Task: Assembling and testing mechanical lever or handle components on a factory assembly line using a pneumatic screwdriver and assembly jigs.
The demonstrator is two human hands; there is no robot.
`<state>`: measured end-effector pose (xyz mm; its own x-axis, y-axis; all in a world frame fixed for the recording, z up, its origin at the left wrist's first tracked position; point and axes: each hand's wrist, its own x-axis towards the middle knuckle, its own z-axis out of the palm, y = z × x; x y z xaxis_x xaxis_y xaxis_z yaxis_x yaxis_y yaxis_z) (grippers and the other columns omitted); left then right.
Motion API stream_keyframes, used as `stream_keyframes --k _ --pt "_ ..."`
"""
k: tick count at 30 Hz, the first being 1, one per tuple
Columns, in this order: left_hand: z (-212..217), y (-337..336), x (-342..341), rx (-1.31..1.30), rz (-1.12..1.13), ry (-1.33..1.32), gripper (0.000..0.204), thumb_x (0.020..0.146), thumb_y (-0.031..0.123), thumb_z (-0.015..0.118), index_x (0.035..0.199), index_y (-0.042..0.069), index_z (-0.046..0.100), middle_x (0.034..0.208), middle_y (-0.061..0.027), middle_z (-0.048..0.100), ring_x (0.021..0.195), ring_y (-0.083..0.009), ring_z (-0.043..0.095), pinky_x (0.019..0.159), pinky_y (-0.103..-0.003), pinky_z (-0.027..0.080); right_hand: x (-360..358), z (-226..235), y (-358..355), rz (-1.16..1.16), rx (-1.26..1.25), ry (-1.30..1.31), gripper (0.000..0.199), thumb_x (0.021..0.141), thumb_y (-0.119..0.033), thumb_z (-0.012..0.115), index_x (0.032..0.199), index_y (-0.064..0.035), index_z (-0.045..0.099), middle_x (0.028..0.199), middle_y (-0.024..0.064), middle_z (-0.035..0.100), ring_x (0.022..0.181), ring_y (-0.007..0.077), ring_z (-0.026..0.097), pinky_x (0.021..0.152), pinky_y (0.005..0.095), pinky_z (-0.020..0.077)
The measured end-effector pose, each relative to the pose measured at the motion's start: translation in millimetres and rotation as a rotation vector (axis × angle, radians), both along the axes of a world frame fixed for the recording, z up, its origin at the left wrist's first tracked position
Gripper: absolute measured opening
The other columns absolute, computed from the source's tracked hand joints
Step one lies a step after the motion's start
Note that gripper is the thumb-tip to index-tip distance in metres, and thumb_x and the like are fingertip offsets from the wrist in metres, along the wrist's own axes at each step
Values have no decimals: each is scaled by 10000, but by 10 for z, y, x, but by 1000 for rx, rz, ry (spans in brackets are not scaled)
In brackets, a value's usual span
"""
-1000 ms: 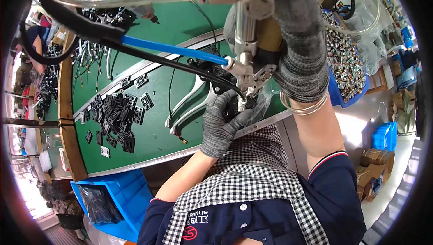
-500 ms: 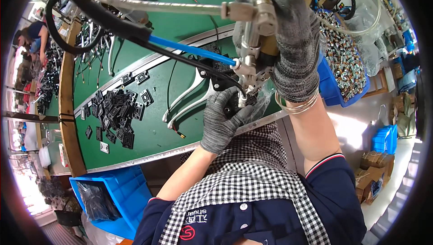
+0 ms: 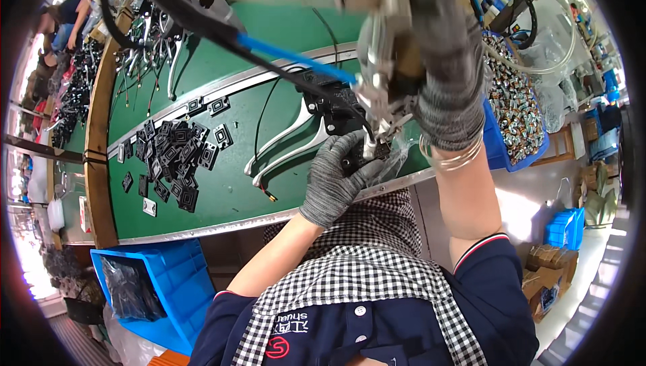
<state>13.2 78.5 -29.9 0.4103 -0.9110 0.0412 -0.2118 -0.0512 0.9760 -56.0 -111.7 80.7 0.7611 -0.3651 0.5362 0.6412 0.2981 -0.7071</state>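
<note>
Change: since the earlier frame the right hand (image 3: 449, 76) and its hanging pneumatic screwdriver (image 3: 380, 90) sit higher and closer to the camera, blurred; the left hand (image 3: 334, 174) stays on the part.
Left hand: gloved, fingers curled around a small black housing (image 3: 353, 158) at the bench's near edge, pinning it there.
Right hand: gloved, fist closed around the screwdriver's body, metal bangles at the wrist.
Key relation: driver tip points straight down, touching or just above the housing; which one cannot be told. Tool's long axis stands upright, right hand directly above left.
Surface: green bench (image 3: 222, 197) with metal rails; two silver levers (image 3: 286, 150) just left of the housing, black plates (image 3: 171, 157) toward the left end.
Room: blue bin of small metal parts (image 3: 515, 107) at the right edge; another blue bin (image 3: 145, 285) below the bench.
</note>
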Motion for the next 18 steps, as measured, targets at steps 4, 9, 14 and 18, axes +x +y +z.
stream_keyframes --k 4,9,14,18 --pt "-29 -33 11 -29 -37 64 461 761 184 817 1140 9 623 970 -117 620 841 -212 621 774 -322 528 -74 152 -28 -187 -9 43 451 977 -361 514 1234 6 464 1079 136 587 842 205 643 650 331 577" --pt "-175 -48 -15 -167 5 179 406 769 186 816 1089 15 635 969 -126 641 865 -217 636 766 -340 522 -164 150 256 -478 -25 110 436 980 -357 510 1232 -4 460 1077 133 585 843 205 644 650 334 576" --pt "-74 -63 32 -112 -22 99 383 757 173 826 1062 33 644 927 -98 665 843 -204 650 787 -335 527 -48 48 377 -554 -42 94 421 983 -353 506 1230 -15 456 1076 129 584 844 205 645 650 337 576" --pt "-95 -53 30 -87 -47 240 405 744 184 834 1067 34 641 968 -121 678 871 -240 658 797 -351 528 2 -5 459 -592 -56 86 410 985 -349 503 1229 -23 454 1075 126 582 844 205 646 650 339 575"
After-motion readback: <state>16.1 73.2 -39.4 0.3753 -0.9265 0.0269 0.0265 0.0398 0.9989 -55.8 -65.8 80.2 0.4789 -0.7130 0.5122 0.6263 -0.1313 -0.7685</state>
